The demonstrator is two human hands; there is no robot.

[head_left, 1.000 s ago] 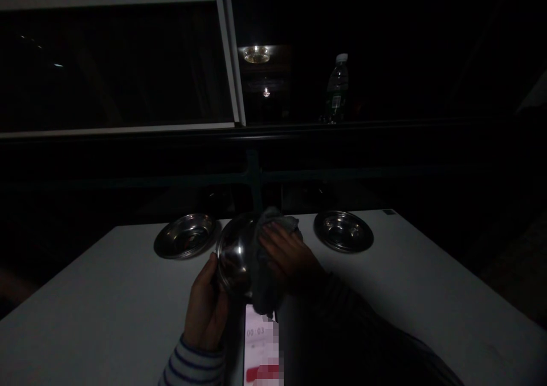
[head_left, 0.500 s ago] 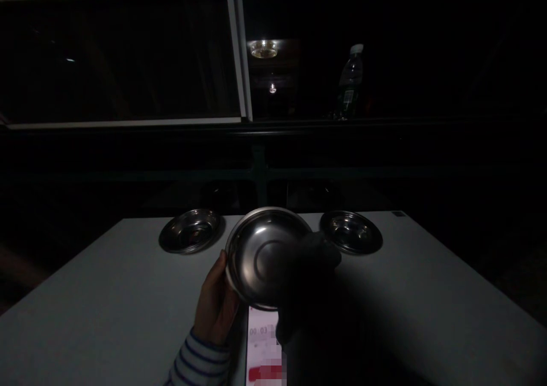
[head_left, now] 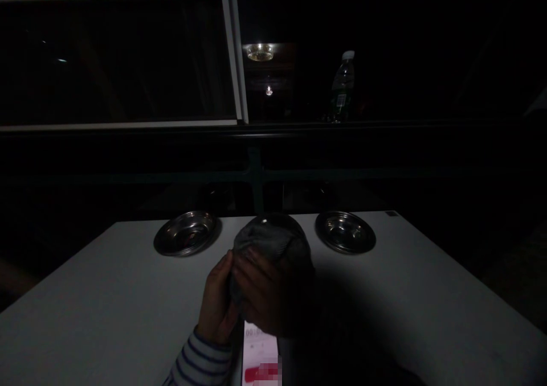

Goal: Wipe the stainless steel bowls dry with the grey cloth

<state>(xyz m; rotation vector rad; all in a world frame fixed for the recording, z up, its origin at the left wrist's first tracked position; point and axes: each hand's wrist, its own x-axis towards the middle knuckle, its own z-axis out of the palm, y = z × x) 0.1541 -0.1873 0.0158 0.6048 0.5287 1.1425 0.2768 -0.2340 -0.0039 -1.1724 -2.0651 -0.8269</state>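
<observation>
My left hand [head_left: 217,302], in a striped sleeve, grips the left edge of a shallow round stainless steel dish [head_left: 294,223]. The dish is held above the table, tilted toward me. Spread across its inner face is a dark grey cloth [head_left: 261,235], which hides most of the metal. My right hand [head_left: 265,288] presses the cloth against the dish near the left rim, its fingers bent over the fabric. Deep shadow covers the right wrist and forearm. Below both hands lies a phone [head_left: 260,349] with a lit screen, its upper end covered.
On the white table [head_left: 141,300], one steel dish [head_left: 186,233] rests at the back left and another steel dish [head_left: 346,232] at the back right. Behind the table runs a dark ledge with a plastic bottle [head_left: 342,87]. A white window frame [head_left: 233,50] stands at the upper left.
My right hand has swept the cloth from the right side of the dish to the left, covering the bare metal. The left hand keeps its hold.
</observation>
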